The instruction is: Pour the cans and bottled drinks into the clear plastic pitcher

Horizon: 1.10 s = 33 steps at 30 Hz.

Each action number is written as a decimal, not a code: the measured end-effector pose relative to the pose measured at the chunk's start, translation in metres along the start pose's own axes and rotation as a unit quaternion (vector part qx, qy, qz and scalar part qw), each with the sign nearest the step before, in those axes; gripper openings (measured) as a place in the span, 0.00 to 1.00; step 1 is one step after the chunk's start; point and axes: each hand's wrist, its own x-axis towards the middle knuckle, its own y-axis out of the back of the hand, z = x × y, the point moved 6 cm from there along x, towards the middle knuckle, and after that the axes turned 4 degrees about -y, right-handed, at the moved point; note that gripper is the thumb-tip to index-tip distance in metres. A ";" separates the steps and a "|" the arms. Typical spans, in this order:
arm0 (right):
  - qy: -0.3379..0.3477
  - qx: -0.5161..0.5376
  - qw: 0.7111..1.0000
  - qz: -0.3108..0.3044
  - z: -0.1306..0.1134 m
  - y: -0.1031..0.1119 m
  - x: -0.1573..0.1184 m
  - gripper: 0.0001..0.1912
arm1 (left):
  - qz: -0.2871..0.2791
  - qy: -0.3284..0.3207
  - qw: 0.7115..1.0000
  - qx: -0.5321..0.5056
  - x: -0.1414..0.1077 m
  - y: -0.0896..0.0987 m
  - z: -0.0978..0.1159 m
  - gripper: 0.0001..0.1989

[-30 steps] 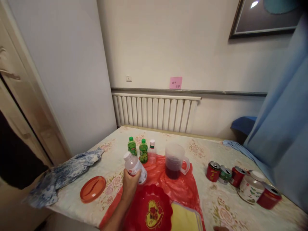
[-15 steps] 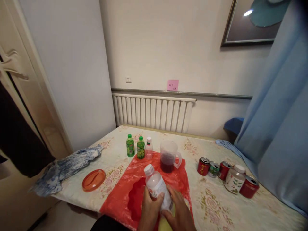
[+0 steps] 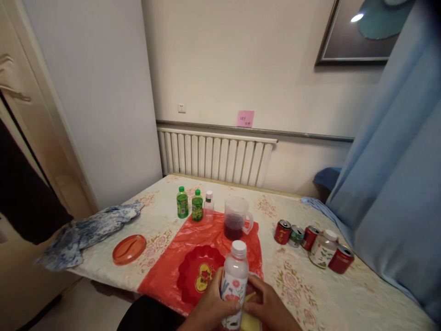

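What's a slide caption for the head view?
Left hand holds a white-capped bottle, right hand beside it, near a red dish.

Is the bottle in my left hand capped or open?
Capped: a white cap sits on the neck of the bottle in your left hand. Whether it is screwed tight, I cannot tell.

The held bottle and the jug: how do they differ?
The held bottle is gripped by the left hand; the jug stands on the red sheet.
The held bottle has a white cap and floral label; the jug shows neither.
The jug has a side handle; the held bottle shows none.
Both are roughly upright.
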 end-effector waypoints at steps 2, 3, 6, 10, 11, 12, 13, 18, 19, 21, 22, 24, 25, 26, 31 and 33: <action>0.008 -0.029 0.998 0.054 -0.018 0.022 -0.001 0.24 | 0.046 -0.007 0.992 0.117 -0.001 0.003 0.002 0.34; 0.010 -0.052 0.994 0.093 -0.026 0.033 -0.001 0.22 | 0.067 -0.004 0.983 0.172 -0.002 0.004 0.002 0.33; 0.030 -0.148 0.975 0.161 -0.051 0.051 -0.003 0.24 | 0.112 0.007 0.953 0.282 -0.002 0.005 0.000 0.35; 0.050 -0.288 0.942 0.164 -0.067 0.043 -0.003 0.21 | 0.113 -0.010 0.921 0.372 -0.004 0.002 -0.002 0.38; 0.045 -0.317 0.933 0.161 -0.066 0.039 -0.003 0.20 | 0.111 -0.019 0.912 0.394 -0.005 0.002 -0.001 0.37; 0.037 -0.343 0.925 0.160 -0.065 0.036 -0.002 0.19 | 0.111 -0.029 0.903 0.415 -0.006 0.002 -0.001 0.36; 0.029 -0.365 0.916 0.160 -0.062 0.033 0.000 0.20 | 0.111 -0.040 0.894 0.432 -0.007 0.003 -0.001 0.35; 0.011 -0.408 0.899 0.160 -0.046 0.030 0.005 0.20 | 0.087 -0.076 0.884 0.452 -0.014 0.006 0.001 0.31; 0.012 -0.410 0.900 0.149 -0.044 0.030 0.006 0.20 | 0.078 -0.081 0.886 0.450 -0.015 0.007 0.001 0.29; 0.013 -0.415 0.901 0.129 -0.043 0.028 0.005 0.19 | 0.062 -0.094 0.890 0.441 -0.017 0.008 0.003 0.25; 0.014 -0.416 0.902 0.118 -0.044 0.028 0.004 0.18 | 0.054 -0.097 0.896 0.430 -0.018 0.008 0.004 0.24; 0.031 -0.408 0.907 0.099 -0.050 0.025 0.001 0.16 | 0.033 -0.092 0.916 0.389 -0.019 0.009 0.003 0.24; 0.047 -0.397 0.913 0.085 -0.055 0.024 -0.001 0.15 | 0.018 -0.085 0.929 0.361 -0.020 0.009 0.001 0.25; 0.067 -0.381 0.920 0.067 -0.061 0.022 -0.003 0.13 | 0.003 -0.076 0.940 0.331 -0.021 0.009 -0.001 0.26; 0.129 -0.273 0.952 -0.051 -0.080 0.016 -0.012 0.12 | -0.042 -0.041 0.965 0.257 -0.024 0.011 -0.007 0.25; 0.134 -0.212 0.966 -0.070 -0.078 0.018 -0.010 0.12 | -0.043 -0.033 0.968 0.244 -0.025 0.012 -0.006 0.26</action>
